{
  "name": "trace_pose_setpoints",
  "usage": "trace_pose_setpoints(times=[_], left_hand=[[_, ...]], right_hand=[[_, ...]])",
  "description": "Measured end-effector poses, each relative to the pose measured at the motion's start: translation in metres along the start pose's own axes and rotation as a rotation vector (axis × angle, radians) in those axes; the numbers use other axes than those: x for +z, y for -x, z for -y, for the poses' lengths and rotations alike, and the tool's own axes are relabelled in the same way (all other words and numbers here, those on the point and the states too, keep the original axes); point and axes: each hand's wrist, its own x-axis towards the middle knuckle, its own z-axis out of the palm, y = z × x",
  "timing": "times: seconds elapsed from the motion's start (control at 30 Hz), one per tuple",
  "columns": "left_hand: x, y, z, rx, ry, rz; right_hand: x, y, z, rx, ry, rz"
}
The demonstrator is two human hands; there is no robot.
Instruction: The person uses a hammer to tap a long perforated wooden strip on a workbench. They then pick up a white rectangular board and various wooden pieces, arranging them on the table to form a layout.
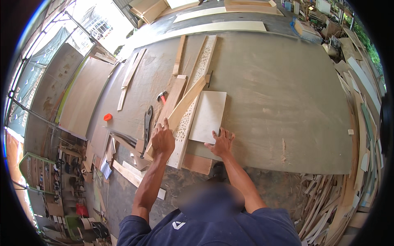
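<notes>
My left hand (163, 141) is closed around the near part of a pale wooden strip (186, 102), its index finger stretched along the wood. The strip lies slantwise across a long perforated board (201, 61). At the strip's far end sits a thin dark piece (209, 79), too small to name. My right hand (223, 143) has its fingers spread at the near right corner of a flat whitish panel (208, 115), which lies beside the perforated board. Left of the strip are a brown plank (174, 94), a hammer (161, 97) with a red handle and a long black tool (147, 125).
A large grey worktable (283, 106) spreads under everything. An orange object (107, 117) lies at its left, near some narrow wood strips (132, 74). Offcuts (324, 205) pile up at the right, and large sheets (88, 96) lean at the left.
</notes>
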Motion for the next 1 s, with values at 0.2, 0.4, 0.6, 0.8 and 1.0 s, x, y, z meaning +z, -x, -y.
trace_pose_setpoints(times=[0.2, 0.4, 0.6, 0.8, 1.0], left_hand=[[0.010, -0.037, -0.025, 0.071, -0.038, -0.079], [-0.008, -0.106, -0.063, 0.180, 0.002, -0.175], [-0.005, -0.170, -0.104, 0.163, 0.090, -0.172], [-0.007, -0.207, -0.115, 0.340, 0.146, -0.334], [-0.066, -0.190, -0.103, 0.466, 0.021, -0.378]], right_hand=[[-0.014, 0.005, -0.003, 0.020, -0.021, 0.128], [-0.019, -0.001, -0.008, 0.069, -0.049, 0.223], [-0.017, 0.001, -0.006, 0.052, -0.074, 0.238], [-0.020, 0.006, -0.018, 0.029, -0.094, 0.258], [-0.024, 0.008, -0.024, 0.028, -0.087, 0.275]])
